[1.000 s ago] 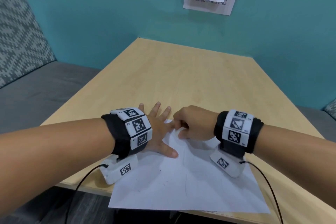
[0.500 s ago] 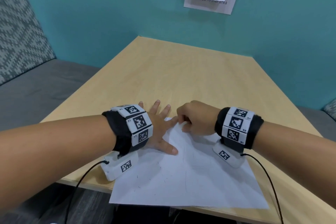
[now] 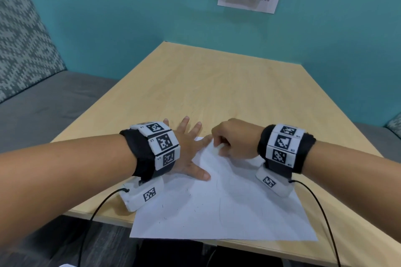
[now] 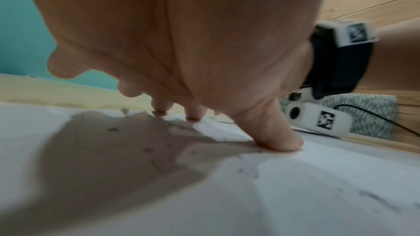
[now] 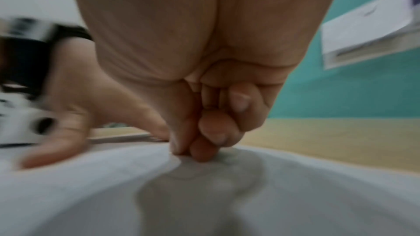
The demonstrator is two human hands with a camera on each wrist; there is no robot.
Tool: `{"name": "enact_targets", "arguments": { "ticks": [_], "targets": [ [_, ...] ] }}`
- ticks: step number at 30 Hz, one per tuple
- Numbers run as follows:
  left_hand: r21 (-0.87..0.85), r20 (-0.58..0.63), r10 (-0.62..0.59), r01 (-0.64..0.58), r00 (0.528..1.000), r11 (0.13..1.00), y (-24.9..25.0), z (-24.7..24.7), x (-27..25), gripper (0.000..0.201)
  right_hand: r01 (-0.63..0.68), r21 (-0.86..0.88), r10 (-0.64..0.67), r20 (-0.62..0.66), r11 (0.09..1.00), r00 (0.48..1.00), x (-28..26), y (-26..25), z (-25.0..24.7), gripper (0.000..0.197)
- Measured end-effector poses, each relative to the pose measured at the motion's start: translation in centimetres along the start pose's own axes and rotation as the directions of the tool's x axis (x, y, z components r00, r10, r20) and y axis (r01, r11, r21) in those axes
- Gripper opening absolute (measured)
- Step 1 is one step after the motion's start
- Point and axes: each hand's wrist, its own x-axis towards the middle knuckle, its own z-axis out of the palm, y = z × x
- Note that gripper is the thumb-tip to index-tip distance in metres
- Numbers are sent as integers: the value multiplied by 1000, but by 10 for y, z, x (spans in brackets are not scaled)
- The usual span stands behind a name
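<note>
— Where is the sheet of paper (image 3: 227, 206) found?

— It is laid on the wooden table (image 3: 217, 84), turned askew, with its near edge carried out past the table's near edge. Its length is run from the near side up to a far corner, and both hands are gathered at that corner.

— Which hand is set nearer to the corner?

— The right hand (image 3: 236, 138). The corner is pinched between the thumb and the curled fingertips (image 5: 202, 150), and the paper there is raised a little off the wood. From that grip, the rest of the sheet is spread back toward the person.

— And the left hand (image 3: 188, 151)?

— It is held flat, palm down, with the fingers spread. Its thumb (image 4: 275, 137) is pressed onto the sheet just beside the pinch, and the fingertips are set at the far left edge. Nothing is grasped by it.

— What is the coming move judged to turn on?

— The corner is probably to be drawn nearward over the sheet for a fold. The left hand's pressure would be needed so that the sheet is not dragged along.
</note>
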Motion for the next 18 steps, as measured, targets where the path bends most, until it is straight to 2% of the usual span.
{"name": "enact_targets", "arguments": {
  "ticks": [2, 5, 10, 18],
  "targets": [
    [6, 2, -6, 6, 1000, 1000, -1, 1, 0, 110, 10, -8, -10, -17, 1000, 1000, 1, 1, 0, 7],
    [-12, 20, 10, -10, 1000, 1000, -2, -1, -2, 109, 59, 13, -59, 44, 998, 997, -2, -5, 6, 8],
    [0, 6, 9, -9, 1000, 1000, -2, 0, -2, 111, -86, 1, 86, -20, 996, 996, 8, 18, -4, 5],
    [35, 20, 10, -11, 1000, 999, -1, -3, -2, 112, -126, 7, 126, -16, 992, 992, 11, 21, -4, 4]
  ]
}}
